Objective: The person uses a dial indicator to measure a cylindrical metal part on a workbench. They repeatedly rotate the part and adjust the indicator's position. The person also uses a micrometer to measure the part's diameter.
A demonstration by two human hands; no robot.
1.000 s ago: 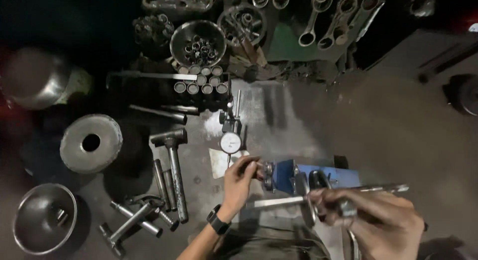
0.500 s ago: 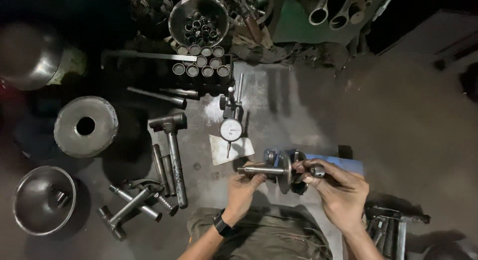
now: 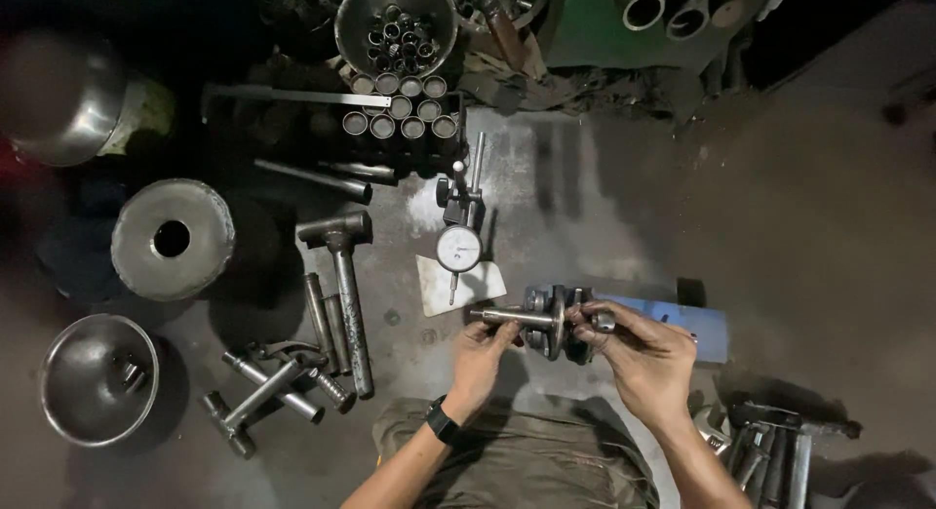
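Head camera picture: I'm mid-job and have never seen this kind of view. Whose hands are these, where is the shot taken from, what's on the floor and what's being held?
The single picture comes from a camera worn on a person's head, looking straight down, so the two bare hands belong to the wearer. The left hand, with a dark watch on its wrist, and the right hand together hold a metal crankshaft-like part: a shaft with round discs, gripped at both ends above a blue stand. On the grey floor lie a dial gauge on its stand, a steel hammer, several rods, a thick disc with a centre hole, a metal bowl, and a tray of small sleeves near the top. Whether the part touches the stand cannot be told.
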